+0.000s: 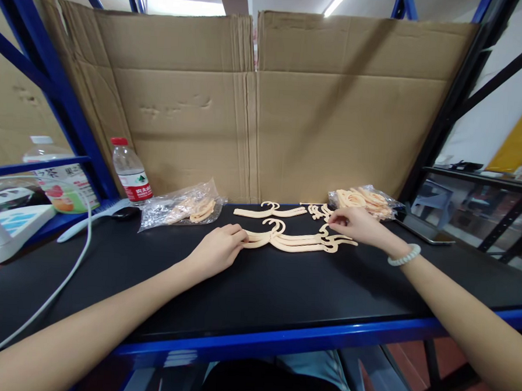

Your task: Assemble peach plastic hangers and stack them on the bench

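Lying mid-frame, the hangers (297,248) look light, stiff, perhaps snappable — best held mid-bar; left hand (218,250) pinches their left end; right hand (351,222) — grip can't be told

bare left hand (217,248), bare right hand (358,227), pale beaded bracelet (404,255) on right wrist, black clothing (272,386) at bottom centre, light blue cloth (315,367) beside it

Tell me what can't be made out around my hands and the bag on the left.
Head view: the left ends of the near hangers, covered by your left hand.
Head view: whether your right hand pinches anything; its fingers show too small.
Head view: how many pieces the left bag holds, under crinkled plastic.
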`<state>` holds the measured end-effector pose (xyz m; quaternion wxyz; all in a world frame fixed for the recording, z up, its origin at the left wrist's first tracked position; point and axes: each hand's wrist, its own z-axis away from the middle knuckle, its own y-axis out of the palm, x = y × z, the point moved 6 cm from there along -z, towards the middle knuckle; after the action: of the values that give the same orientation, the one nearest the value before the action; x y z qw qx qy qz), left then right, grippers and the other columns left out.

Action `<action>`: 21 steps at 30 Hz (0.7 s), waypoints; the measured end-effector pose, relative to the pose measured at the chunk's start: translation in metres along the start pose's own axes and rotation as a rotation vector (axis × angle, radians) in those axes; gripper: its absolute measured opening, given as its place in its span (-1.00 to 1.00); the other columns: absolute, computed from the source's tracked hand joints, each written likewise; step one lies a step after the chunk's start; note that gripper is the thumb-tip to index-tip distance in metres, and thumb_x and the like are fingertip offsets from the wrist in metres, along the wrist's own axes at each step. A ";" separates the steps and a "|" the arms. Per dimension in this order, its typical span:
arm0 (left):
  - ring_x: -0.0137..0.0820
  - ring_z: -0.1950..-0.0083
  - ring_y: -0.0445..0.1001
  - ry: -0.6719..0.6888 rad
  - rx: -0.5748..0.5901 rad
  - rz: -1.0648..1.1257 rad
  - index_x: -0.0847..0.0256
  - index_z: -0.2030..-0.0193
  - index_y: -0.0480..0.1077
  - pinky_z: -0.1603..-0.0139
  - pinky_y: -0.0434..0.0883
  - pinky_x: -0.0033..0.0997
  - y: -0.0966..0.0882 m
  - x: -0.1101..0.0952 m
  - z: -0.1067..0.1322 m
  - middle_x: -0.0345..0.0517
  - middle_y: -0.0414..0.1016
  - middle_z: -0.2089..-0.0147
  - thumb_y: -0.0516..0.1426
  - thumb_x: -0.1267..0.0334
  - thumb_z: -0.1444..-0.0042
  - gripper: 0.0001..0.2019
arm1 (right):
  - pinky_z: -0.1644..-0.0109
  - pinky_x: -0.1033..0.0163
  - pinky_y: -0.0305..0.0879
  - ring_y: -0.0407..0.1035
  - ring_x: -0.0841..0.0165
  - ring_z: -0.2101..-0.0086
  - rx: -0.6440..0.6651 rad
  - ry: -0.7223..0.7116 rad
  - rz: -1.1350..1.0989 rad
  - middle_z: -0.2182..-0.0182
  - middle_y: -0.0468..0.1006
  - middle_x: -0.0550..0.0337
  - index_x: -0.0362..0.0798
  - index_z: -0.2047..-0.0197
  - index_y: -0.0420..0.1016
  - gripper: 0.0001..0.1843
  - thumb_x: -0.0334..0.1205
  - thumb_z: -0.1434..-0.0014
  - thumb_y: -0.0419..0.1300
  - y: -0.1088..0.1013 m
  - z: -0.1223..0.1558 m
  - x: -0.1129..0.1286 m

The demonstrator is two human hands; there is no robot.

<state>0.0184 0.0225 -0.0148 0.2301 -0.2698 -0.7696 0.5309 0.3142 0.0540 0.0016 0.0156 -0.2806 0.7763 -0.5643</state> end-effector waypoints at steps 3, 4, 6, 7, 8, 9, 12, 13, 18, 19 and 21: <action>-0.28 0.10 0.41 -0.001 -0.021 0.020 0.22 0.18 0.38 0.08 0.40 -0.28 0.000 0.000 0.000 -0.03 0.41 0.16 -0.01 0.42 -0.15 -0.82 | 0.14 0.15 0.37 0.45 0.22 0.21 -0.126 -0.056 -0.077 0.17 0.56 0.00 -0.13 0.03 0.46 -0.62 -0.10 -0.23 -0.01 0.008 0.004 0.027; -0.26 0.07 0.40 0.002 -0.036 0.026 0.23 0.16 0.38 0.05 0.39 -0.26 0.001 0.000 0.001 -0.01 0.42 0.13 0.00 0.41 -0.14 -0.82 | 0.04 0.10 0.34 0.42 0.19 0.11 -0.149 -0.075 -0.090 0.07 0.52 -0.03 -0.13 -0.06 0.41 -0.56 -0.08 -0.26 -0.05 0.013 0.006 0.037; -0.23 -0.02 0.37 0.011 -0.060 0.032 0.23 0.08 0.36 -0.03 0.36 -0.21 0.002 0.000 0.001 0.04 0.41 0.02 0.01 0.38 -0.15 -0.78 | -0.16 0.00 0.19 0.26 0.12 -0.10 -0.125 -0.119 -0.077 -0.12 0.36 -0.10 -0.16 -0.20 0.27 -0.44 0.01 -0.29 -0.11 0.028 0.012 0.055; -0.21 -0.08 0.34 0.010 -0.061 0.029 0.23 0.04 0.35 -0.09 0.33 -0.16 0.004 0.000 0.002 0.06 0.38 -0.05 0.00 0.36 -0.16 -0.75 | -0.23 -0.03 0.10 0.15 0.09 -0.18 -0.077 -0.151 -0.053 -0.20 0.25 -0.14 -0.20 -0.25 0.19 -0.36 0.07 -0.28 -0.11 0.037 0.016 0.063; -0.19 -0.15 0.30 0.002 -0.049 0.023 0.23 -0.01 0.33 -0.16 0.26 -0.09 0.006 0.000 0.002 0.08 0.34 -0.13 -0.01 0.33 -0.17 -0.72 | -0.28 -0.06 0.01 0.02 0.07 -0.24 -0.020 -0.186 -0.028 -0.25 0.14 -0.16 -0.22 -0.30 0.10 -0.29 0.13 -0.27 -0.11 0.046 0.019 0.070; -0.17 -0.22 0.24 -0.014 -0.024 0.016 0.22 -0.07 0.30 -0.22 0.18 -0.01 0.009 0.000 0.002 0.09 0.28 -0.21 -0.02 0.29 -0.19 -0.68 | -0.30 -0.07 -0.06 -0.08 0.06 -0.27 0.045 -0.220 -0.004 -0.29 0.04 -0.17 -0.24 -0.33 0.02 -0.22 0.17 -0.25 -0.11 0.055 0.023 0.076; -0.14 -0.36 0.03 -0.070 0.113 0.013 0.21 -0.26 0.13 -0.30 -0.06 0.17 0.019 0.001 0.004 0.09 0.06 -0.36 -0.10 0.18 -0.25 -0.55 | -0.33 -0.09 -0.18 -0.22 0.07 -0.30 0.202 -0.267 0.041 -0.32 -0.09 -0.12 -0.21 -0.37 -0.11 -0.16 0.23 -0.24 -0.14 0.072 0.028 0.080; -0.14 -0.38 -0.03 -0.083 0.164 0.024 0.22 -0.30 0.06 -0.30 -0.10 0.18 0.022 0.000 0.004 0.09 0.00 -0.38 -0.14 0.14 -0.26 -0.51 | -0.34 -0.09 -0.20 -0.25 0.08 -0.30 0.239 -0.270 0.050 -0.33 -0.11 -0.11 -0.21 -0.37 -0.12 -0.17 0.23 -0.25 -0.17 0.075 0.027 0.078; -0.15 -0.41 -0.16 -0.121 0.274 0.083 0.23 -0.37 -0.11 -0.30 -0.15 0.19 0.027 -0.003 0.005 0.07 -0.15 -0.41 -0.22 0.00 -0.28 -0.42 | -0.35 -0.06 -0.27 -0.31 0.12 -0.31 0.337 -0.299 0.066 -0.33 -0.13 -0.15 -0.31 -0.36 -0.12 -0.18 0.19 -0.29 -0.23 0.077 0.012 0.066; -0.15 -0.41 -0.17 -0.127 0.277 0.089 0.22 -0.37 -0.12 -0.30 -0.17 0.20 0.027 -0.003 0.005 0.07 -0.16 -0.41 -0.22 -0.01 -0.28 -0.41 | -0.35 -0.07 -0.26 -0.30 0.12 -0.31 0.337 -0.302 0.061 -0.32 -0.12 -0.15 -0.31 -0.36 -0.10 -0.19 0.18 -0.29 -0.23 0.074 0.010 0.065; -0.15 -0.42 -0.18 -0.138 0.275 0.097 0.21 -0.38 -0.12 -0.30 -0.19 0.22 0.027 -0.003 0.005 0.07 -0.17 -0.41 -0.22 -0.05 -0.27 -0.39 | -0.35 -0.09 -0.25 -0.29 0.11 -0.31 0.263 -0.324 0.053 -0.32 -0.10 -0.14 -0.29 -0.35 -0.07 -0.23 0.13 -0.29 -0.17 0.061 0.009 0.070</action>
<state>0.0222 0.0246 -0.0423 0.1853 -0.2356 -0.6898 0.6590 0.2326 0.0265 -0.0351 0.1915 -0.3428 0.6903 -0.6077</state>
